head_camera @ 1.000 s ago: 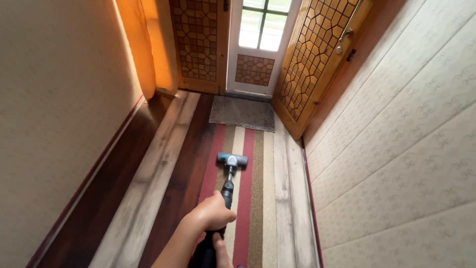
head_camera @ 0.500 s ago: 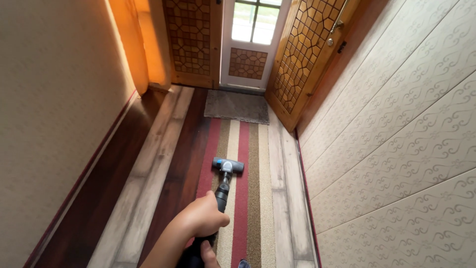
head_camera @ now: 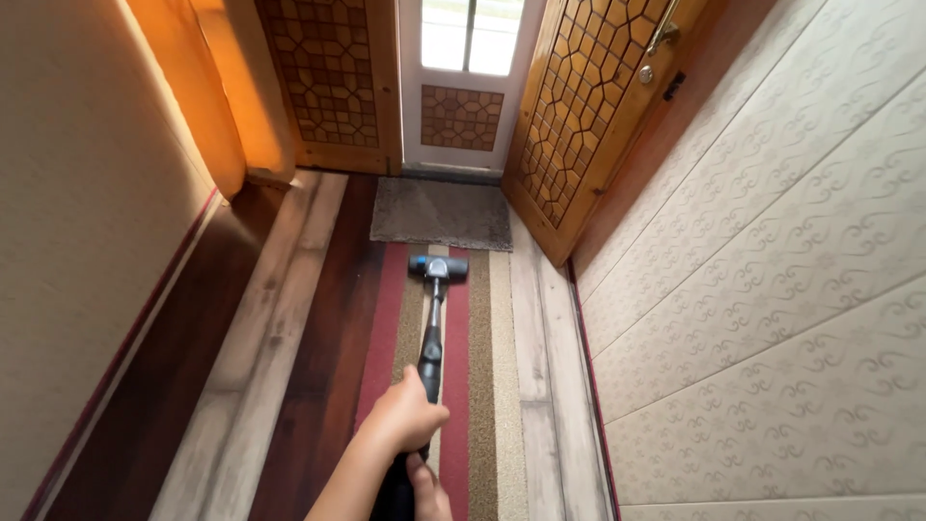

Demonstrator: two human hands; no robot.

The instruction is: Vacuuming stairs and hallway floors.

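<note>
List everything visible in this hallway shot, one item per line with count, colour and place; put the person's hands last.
vacuum head: one, dark grey with a blue spot, on the far end of the runner, just short of the mat
vacuum wand: one, black and silver, running from the head back to the hands
striped runner: one, red, tan and cream, down the middle of the floor
door mat: one, grey, before the door
patterned wooden doors: two, orange-brown, either side of a white glazed door
floor: dark and pale boards
walls: cream, both sides
left hand: one, gripping the wand from above
right hand: one, lower on the wand, mostly hidden
</note>
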